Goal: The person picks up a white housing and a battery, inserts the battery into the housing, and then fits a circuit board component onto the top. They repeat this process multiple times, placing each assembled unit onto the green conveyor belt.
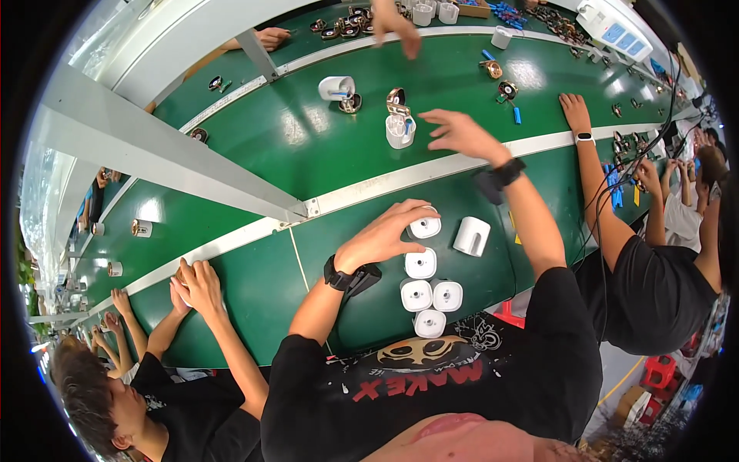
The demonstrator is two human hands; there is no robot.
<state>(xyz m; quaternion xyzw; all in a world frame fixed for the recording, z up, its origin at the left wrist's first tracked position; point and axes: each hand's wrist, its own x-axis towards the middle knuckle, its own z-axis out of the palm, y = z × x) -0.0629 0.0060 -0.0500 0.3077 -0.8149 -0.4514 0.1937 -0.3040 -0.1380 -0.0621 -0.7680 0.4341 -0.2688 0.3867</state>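
My left hand (389, 232) arches over the farthest white housing (425, 225), fingers across its upper edge and thumb set apart below them; whether I am gripping it or only resting there, I cannot tell. Four more white housings (420, 264) stand in a close cluster from just under that thumb back toward my chest, all with the same holed face up, probably so they sit steady and within easy reach. One slotted housing (472, 236) lies on its side to the right of my left hand, on the near surface (493, 281). My right hand (464, 137) stretches farther out, over the rail (454, 167), palm lowered, fingers loosely spread and holding nothing I can see. Just left of its fingertips stands an open white cup (400, 137) with a copper-coloured part (396, 102) leaning up from its mouth, apparently set upright so its inside faces me. Both elbows are bent, forearms angled outward.
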